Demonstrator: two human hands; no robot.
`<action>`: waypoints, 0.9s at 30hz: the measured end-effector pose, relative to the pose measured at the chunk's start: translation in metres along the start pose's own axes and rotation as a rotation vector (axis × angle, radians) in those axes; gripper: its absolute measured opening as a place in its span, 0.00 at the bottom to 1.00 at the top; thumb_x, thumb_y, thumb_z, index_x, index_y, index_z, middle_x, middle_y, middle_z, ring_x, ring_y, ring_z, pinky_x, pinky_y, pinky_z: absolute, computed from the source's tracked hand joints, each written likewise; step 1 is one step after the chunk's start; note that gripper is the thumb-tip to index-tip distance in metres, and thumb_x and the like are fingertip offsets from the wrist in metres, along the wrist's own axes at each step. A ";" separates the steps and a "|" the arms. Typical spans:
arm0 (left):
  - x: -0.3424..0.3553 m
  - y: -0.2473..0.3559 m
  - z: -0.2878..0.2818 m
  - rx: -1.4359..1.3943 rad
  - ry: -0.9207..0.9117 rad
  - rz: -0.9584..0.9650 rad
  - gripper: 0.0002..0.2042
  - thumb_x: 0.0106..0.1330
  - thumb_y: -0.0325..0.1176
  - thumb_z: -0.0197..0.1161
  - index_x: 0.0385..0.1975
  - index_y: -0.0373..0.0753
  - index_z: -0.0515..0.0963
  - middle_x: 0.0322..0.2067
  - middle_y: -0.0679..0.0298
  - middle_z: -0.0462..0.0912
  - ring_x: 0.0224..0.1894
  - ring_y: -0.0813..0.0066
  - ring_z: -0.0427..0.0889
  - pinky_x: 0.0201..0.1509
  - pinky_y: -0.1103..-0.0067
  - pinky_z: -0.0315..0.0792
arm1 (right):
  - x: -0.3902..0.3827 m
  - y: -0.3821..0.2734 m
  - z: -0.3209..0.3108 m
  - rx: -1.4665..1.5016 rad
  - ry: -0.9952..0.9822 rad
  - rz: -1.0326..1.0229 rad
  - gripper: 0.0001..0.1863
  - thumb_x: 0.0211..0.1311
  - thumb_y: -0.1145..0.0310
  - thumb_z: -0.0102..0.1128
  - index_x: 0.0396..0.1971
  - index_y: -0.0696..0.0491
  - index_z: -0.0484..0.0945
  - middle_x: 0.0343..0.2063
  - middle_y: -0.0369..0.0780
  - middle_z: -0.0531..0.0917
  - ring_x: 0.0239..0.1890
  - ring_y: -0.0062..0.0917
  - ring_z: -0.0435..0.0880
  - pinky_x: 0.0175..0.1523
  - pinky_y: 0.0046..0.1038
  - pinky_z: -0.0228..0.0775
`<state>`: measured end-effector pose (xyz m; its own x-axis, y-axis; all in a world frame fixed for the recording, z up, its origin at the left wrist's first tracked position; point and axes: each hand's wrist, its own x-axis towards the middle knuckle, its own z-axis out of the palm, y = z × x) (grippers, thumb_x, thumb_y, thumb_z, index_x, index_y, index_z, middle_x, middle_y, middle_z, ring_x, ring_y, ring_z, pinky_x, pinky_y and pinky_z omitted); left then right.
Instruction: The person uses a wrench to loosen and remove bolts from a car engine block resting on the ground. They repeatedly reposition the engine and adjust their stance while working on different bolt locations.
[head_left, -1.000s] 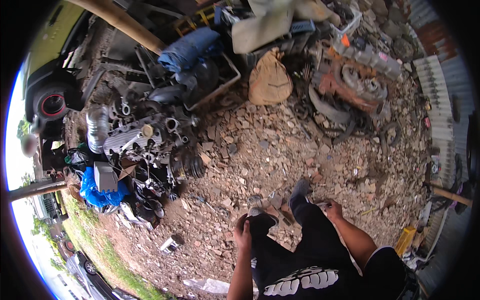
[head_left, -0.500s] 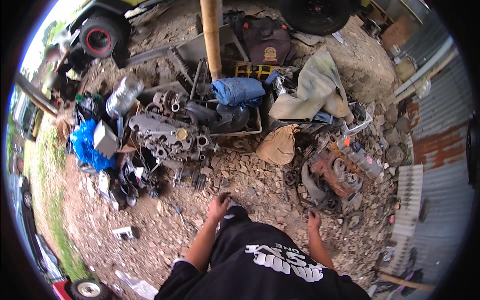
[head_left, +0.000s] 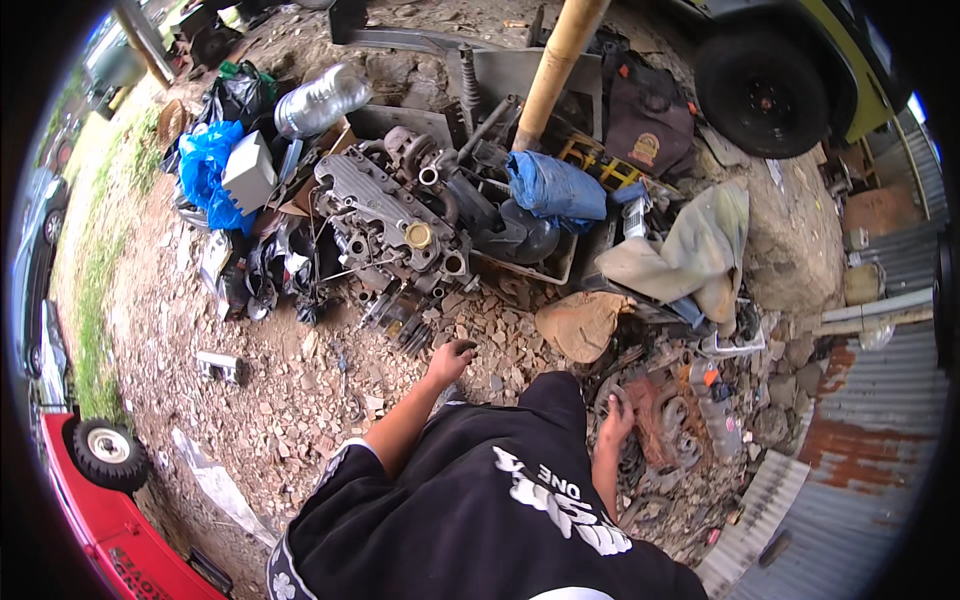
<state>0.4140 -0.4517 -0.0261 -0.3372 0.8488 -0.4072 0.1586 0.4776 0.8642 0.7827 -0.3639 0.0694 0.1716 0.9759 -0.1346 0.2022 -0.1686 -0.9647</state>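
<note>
My left hand hangs over the rubble, below a grimy engine with a round cap on top; its fingers are loosely curled and apart, with nothing visible in them. My right hand is open beside a second, rusty engine at the right; I cannot tell whether it touches it. A tan sack sits between the two engines. Bundled blue tarp lies above it, near a bamboo pole.
Bags, a water bottle and a pale box are piled left. A grey sheet lies right of the sack. Vehicles with large tyres stand top right and lower left. Corrugated metal lines the right.
My view has swung round, showing more of the vehicles and shifting the pile across the picture. My hands have moved from beside my legs to out over the ground and rusty engine.
</note>
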 end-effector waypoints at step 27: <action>-0.147 0.037 0.208 -0.998 1.308 -0.361 0.15 0.75 0.32 0.55 0.57 0.34 0.77 0.46 0.54 0.87 0.42 0.65 0.88 0.47 0.74 0.79 | 0.202 -0.028 0.182 -0.624 -1.515 -0.372 0.17 0.62 0.59 0.67 0.47 0.51 0.84 0.43 0.44 0.88 0.48 0.36 0.86 0.55 0.35 0.75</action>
<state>0.6622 -0.5115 0.0045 -0.7933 -0.2534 -0.5536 -0.5291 -0.1632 0.8327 0.6364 -0.1369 0.0276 -0.9142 0.1542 -0.3749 0.4040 0.4233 -0.8109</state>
